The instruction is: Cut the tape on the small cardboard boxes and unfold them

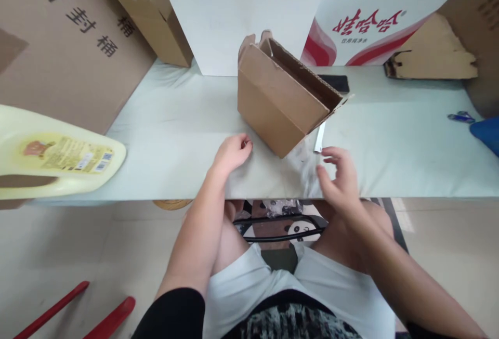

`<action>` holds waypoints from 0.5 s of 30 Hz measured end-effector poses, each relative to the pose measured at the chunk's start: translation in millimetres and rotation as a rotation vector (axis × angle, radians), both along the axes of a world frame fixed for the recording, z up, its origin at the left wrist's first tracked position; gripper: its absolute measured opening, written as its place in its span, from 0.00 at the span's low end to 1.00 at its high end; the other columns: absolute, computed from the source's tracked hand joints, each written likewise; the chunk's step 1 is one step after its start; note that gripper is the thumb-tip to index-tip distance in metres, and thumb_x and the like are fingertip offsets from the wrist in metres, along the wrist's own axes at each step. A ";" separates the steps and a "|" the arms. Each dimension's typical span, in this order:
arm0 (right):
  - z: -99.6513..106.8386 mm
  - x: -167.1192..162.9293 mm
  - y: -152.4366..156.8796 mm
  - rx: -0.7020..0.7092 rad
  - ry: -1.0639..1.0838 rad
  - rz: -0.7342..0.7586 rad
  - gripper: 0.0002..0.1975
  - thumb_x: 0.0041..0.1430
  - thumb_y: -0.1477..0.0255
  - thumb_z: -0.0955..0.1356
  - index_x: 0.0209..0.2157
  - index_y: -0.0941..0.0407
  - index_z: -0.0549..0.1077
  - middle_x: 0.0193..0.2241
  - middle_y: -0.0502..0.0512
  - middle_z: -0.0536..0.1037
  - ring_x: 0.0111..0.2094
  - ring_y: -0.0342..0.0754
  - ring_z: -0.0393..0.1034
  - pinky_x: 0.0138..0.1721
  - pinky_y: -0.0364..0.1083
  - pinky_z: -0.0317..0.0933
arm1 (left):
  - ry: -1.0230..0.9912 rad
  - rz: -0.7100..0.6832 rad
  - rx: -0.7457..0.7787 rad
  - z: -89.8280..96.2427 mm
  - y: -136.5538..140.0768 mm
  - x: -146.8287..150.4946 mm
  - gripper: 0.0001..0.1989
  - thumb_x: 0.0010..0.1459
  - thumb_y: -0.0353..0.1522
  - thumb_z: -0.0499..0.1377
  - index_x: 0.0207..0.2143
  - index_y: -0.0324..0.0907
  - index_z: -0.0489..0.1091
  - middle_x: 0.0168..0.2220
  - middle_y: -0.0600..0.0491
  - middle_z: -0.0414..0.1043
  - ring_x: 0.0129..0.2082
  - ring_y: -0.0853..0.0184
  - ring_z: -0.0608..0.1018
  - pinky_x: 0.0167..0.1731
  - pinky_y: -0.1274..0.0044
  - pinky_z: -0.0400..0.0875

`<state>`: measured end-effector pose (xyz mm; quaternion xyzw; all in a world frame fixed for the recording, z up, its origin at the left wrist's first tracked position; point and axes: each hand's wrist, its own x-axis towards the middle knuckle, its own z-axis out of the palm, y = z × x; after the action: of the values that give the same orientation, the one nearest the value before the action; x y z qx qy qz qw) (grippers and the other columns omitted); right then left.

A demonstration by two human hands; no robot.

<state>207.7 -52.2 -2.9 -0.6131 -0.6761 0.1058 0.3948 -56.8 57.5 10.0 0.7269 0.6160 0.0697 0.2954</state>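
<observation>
An open-topped brown cardboard box (268, 105) stands tilted on the table in front of me. My left hand (235, 153) rests left of its lower edge with the fingers curled together; whatever they hold, if anything, is hidden. To the right of the box, my right hand (340, 177) is held with thumb and fingers apart. Its index fingertip is close to the lower end of a narrow white strip (320, 138), partly hidden behind the box. Blurred clear plastic film (307, 172) lies beside the right thumb, and I cannot tell whether they touch.
White cartons (249, 22) line the back of the table (175, 136). A black flat object (336, 83) lies behind the box. At left are a pale yellow jug (78, 159) and a large carton (74, 63); at right, flattened cardboard (432, 58) and a blue item (487, 133).
</observation>
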 end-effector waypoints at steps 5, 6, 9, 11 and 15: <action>-41.2 -21.1 3.4 -0.102 -0.149 0.043 0.16 0.60 0.73 0.62 0.50 0.55 0.69 0.49 0.67 0.75 0.51 0.60 0.71 0.52 0.61 0.69 | 0.127 0.034 0.021 -6.7 1.8 11.8 0.13 0.62 0.36 0.53 0.37 0.45 0.78 0.41 0.43 0.81 0.42 0.51 0.80 0.38 0.68 0.67; -43.8 -22.8 5.7 -0.121 -0.179 0.035 0.16 0.61 0.73 0.62 0.49 0.56 0.70 0.48 0.68 0.75 0.50 0.61 0.71 0.51 0.60 0.68 | 0.141 0.036 0.021 -6.8 0.8 13.7 0.13 0.62 0.36 0.53 0.38 0.45 0.78 0.41 0.43 0.81 0.42 0.51 0.80 0.37 0.68 0.68; -44.1 -25.3 9.1 -0.169 -0.271 0.024 0.14 0.61 0.74 0.62 0.46 0.57 0.73 0.44 0.67 0.76 0.47 0.61 0.69 0.51 0.60 0.65 | 0.161 0.024 0.022 -6.1 -2.3 17.1 0.13 0.62 0.36 0.54 0.38 0.45 0.79 0.42 0.43 0.82 0.43 0.50 0.81 0.37 0.68 0.68; -41.8 -26.8 8.8 -0.192 -0.328 0.017 0.12 0.61 0.74 0.62 0.43 0.57 0.74 0.42 0.66 0.76 0.45 0.61 0.67 0.51 0.60 0.63 | 0.164 0.010 0.022 -6.0 -3.1 17.6 0.13 0.61 0.36 0.54 0.39 0.45 0.79 0.43 0.43 0.82 0.44 0.50 0.81 0.37 0.68 0.68; -39.5 -31.0 7.4 -0.224 -0.405 -0.006 0.11 0.62 0.73 0.62 0.41 0.56 0.74 0.43 0.66 0.75 0.45 0.61 0.64 0.50 0.59 0.61 | 0.174 -0.013 0.025 -8.7 -2.4 17.3 0.13 0.60 0.35 0.55 0.40 0.45 0.79 0.43 0.44 0.82 0.44 0.50 0.81 0.37 0.68 0.67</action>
<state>176.6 -44.8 -42.4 -0.6639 -0.7236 0.0539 0.1810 -39.5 55.1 1.3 0.7378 0.6338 0.0124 0.2321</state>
